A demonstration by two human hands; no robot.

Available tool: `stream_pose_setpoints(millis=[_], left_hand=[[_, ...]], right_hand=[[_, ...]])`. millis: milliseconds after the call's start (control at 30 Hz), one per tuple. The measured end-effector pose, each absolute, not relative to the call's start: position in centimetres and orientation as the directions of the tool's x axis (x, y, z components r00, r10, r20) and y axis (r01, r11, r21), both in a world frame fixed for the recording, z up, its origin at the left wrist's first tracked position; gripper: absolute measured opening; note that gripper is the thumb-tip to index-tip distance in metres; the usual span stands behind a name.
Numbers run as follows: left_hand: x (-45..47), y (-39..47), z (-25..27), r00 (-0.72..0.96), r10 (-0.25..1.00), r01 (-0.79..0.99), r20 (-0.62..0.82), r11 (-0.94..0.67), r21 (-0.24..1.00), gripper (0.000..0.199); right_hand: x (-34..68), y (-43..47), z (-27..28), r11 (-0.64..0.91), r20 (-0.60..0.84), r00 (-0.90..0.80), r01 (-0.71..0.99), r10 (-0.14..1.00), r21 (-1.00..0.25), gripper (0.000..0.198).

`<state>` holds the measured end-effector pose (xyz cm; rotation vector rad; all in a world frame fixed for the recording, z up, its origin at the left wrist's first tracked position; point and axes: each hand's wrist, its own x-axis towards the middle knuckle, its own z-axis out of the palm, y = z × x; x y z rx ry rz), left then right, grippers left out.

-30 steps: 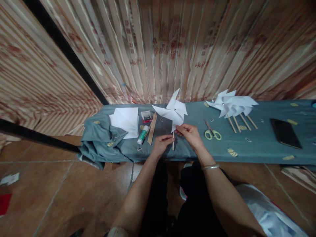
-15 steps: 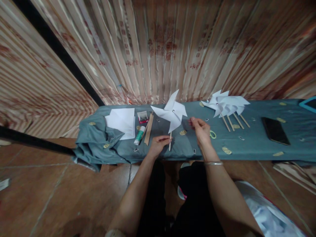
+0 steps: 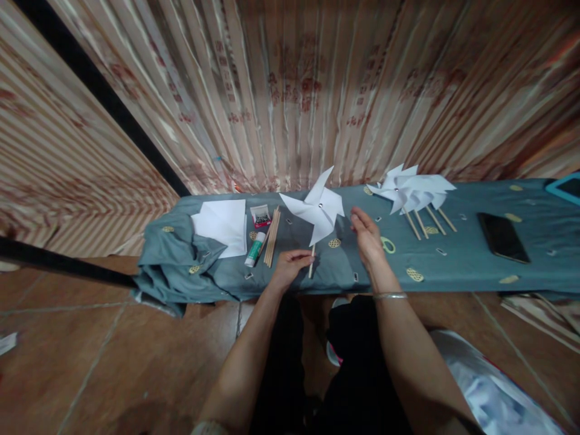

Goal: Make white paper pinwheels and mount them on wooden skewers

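Between the thumb and fingers of my left hand [image 3: 292, 269] is the wooden stick of a white paper pinwheel [image 3: 312, 212], with a shiny round pin at its centre. The pinwheel's blades face up over the cloth-covered surface. Just right of the blades, my right hand [image 3: 366, 232] is apart from them, its fingers loosely stretched and nothing visible in them. Beside that wrist lie scissors with yellow-green handles [image 3: 388, 244], partly covered by the hand. Several finished pinwheels [image 3: 417, 188] lie overlapped farther right, their sticks pointing toward me.
White paper sheets [image 3: 223, 226], a small red-and-white box [image 3: 261, 216], a glue stick [image 3: 255, 249] and several wooden sticks [image 3: 272, 237] lie at left. A black phone [image 3: 502, 237] and a blue-edged object [image 3: 566, 188] are at right. A pleated curtain [image 3: 299, 90] hangs behind.
The pinwheel's blades have turned slightly in place while my left hand keeps its stick. My right hand has shifted a little, its fingers now pointing more upward.
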<state>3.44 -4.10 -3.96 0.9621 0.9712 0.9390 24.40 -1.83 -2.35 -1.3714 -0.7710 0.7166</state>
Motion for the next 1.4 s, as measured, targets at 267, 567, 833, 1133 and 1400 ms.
stream_pose_setpoints(millis=[267,567,833,1133,1400], left_hand=[[3.5,-4.0,-3.9,0.272,0.934,-0.208,-0.23,0.29,0.934,0.039],[3.5,-4.2,-4.0,0.246,0.945,-0.211,-0.216,0.27,0.94,0.037],[3.7,-4.1,-4.3,0.222,0.946,-0.23,-0.237,0.287,0.93,0.036],[3.6,-4.2,-4.5,0.233,0.944,-0.223,-0.235,0.287,0.932,0.035],[3.7,-4.2,-4.2,0.237,0.943,-0.238,-0.235,0.291,0.927,0.036]], right_hand=[[24.0,-1.6,-2.3,0.047,0.004,0.503,-0.073,0.864,-0.996,0.045],[23.8,-2.4,-1.5,0.062,0.007,0.498,-0.094,0.867,-0.994,0.041],[23.4,-2.9,-0.9,0.031,-0.004,0.495,-0.063,0.869,-0.998,0.037],[23.0,-3.1,-0.5,0.002,-0.062,0.516,-0.123,0.854,-0.992,0.03],[22.6,-3.3,-0.1,-0.021,-0.085,0.475,-0.137,0.876,-0.99,0.036]])
